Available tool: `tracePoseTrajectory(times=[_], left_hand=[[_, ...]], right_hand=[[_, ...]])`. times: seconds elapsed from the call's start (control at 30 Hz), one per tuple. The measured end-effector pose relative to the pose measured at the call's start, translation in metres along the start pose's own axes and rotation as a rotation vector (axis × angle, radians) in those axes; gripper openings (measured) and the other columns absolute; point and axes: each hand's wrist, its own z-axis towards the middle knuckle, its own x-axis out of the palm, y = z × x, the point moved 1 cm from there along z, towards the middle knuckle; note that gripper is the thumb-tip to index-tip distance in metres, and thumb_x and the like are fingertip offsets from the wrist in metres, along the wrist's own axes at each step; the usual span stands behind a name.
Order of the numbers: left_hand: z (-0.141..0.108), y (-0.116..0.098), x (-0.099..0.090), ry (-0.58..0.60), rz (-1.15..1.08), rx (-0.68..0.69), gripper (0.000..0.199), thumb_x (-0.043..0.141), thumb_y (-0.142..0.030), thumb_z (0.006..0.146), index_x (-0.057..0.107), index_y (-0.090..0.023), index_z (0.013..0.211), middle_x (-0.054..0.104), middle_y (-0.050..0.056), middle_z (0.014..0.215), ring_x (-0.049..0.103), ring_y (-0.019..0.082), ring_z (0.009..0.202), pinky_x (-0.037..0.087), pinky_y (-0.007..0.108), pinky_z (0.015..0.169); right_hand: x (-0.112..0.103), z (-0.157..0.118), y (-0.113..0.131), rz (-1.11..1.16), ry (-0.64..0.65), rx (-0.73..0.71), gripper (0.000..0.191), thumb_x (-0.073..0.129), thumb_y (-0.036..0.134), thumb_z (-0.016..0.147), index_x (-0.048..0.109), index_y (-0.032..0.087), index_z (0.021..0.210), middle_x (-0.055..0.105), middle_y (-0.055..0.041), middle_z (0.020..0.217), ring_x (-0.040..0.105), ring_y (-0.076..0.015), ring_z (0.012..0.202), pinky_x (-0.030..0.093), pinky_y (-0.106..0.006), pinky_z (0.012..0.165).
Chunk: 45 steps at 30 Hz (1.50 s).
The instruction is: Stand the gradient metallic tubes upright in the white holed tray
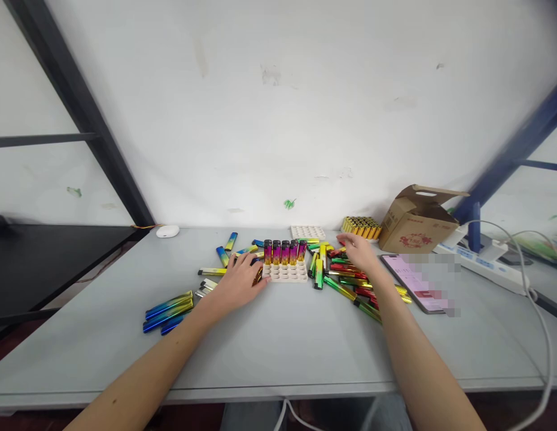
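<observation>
A white tray (pixel 286 273) with round holes sits mid-table, and several purple-and-yellow lighters (pixel 285 253) stand upright in its back rows. My left hand (pixel 243 280) rests at the tray's left side, its thumb at the front left corner and its fingers spread over nearby lighters. Over the pile of red, green and yellow lighters (pixel 345 272) to the right is my right hand (pixel 355 248), fingers bent together near a red lighter; what they hold, if anything, is too small to tell. Blue-and-yellow lighters (pixel 169 311) lie at the left.
Behind stand another white tray (pixel 307 231) and a tray full of yellow lighters (pixel 361 227). An open cardboard box (pixel 415 221), a phone (pixel 417 284) and a power strip (pixel 489 266) with cables are at the right. A white case (pixel 167 231) lies at the back left.
</observation>
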Motion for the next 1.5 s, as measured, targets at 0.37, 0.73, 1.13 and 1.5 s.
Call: tracePoseTrajectory(times=[0.37,0.73,1.13,1.5], left_hand=[[-0.001,-0.002,-0.004,0.006,0.009,0.01,0.032,0.047,-0.042,0.093,0.063,-0.018,0.105,0.058,0.014,0.121,0.046,0.031,0.124,0.029,0.054,0.108],[-0.001,-0.001,-0.001,0.003,0.028,0.016,0.031,0.048,-0.041,0.093,0.062,-0.018,0.107,0.058,0.014,0.122,0.046,0.031,0.124,0.028,0.055,0.108],[0.0,-0.001,-0.002,0.033,0.03,0.001,0.032,0.048,-0.041,0.093,0.062,-0.017,0.109,0.057,0.014,0.125,0.045,0.031,0.126,0.027,0.056,0.109],[0.001,-0.001,-0.003,0.052,0.024,-0.009,0.033,0.046,-0.041,0.093,0.063,-0.017,0.108,0.057,0.014,0.125,0.045,0.032,0.127,0.028,0.056,0.109]], right_hand=[[0.004,-0.002,-0.008,-0.258,0.166,-0.039,0.034,0.051,0.027,0.087,0.068,0.015,0.114,0.067,-0.0132,0.121,0.06,-0.0281,0.113,0.043,-0.038,0.097],[-0.009,0.0,-0.007,-0.078,-0.093,0.05,0.04,0.04,0.016,0.087,0.062,0.014,0.12,0.069,-0.0103,0.118,0.061,-0.0223,0.114,0.039,-0.036,0.103],[-0.009,-0.001,-0.009,-0.131,-0.008,0.243,0.043,0.042,0.018,0.082,0.065,0.014,0.117,0.066,-0.015,0.122,0.058,-0.0305,0.118,0.041,-0.04,0.099],[-0.008,0.0,0.001,-0.048,0.055,0.156,0.046,0.033,0.012,0.083,0.064,0.01,0.118,0.067,-0.0097,0.122,0.061,-0.0167,0.112,0.043,-0.023,0.095]])
